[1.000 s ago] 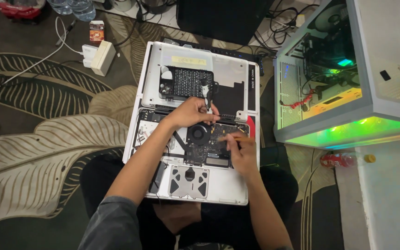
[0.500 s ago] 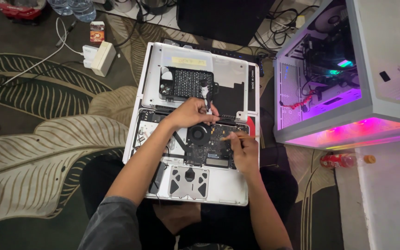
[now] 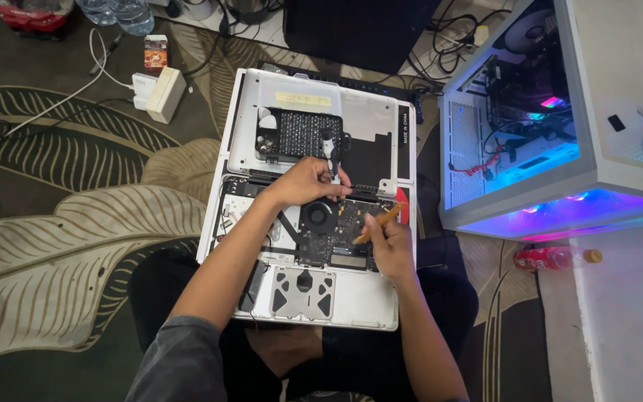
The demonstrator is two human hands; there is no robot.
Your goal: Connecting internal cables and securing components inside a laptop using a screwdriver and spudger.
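An opened silver laptop [image 3: 351, 301] rests across the person's lap, its insides bared. The right hand [image 3: 390, 246] pinches a thin orange pry stick [image 3: 378, 223] against the dark logic board [image 3: 340, 227] beside the round fan [image 3: 317, 217]. The left hand [image 3: 308, 182], fingers curled, presses on the hinge edge. Farther off, a lit computer case [image 3: 560, 126] glows blue.

- Single head view, looking steeply down from above onto the opened laptop [image 3: 314, 201] in the person's lap
- Close range, carpet [image 3: 61, 246] around
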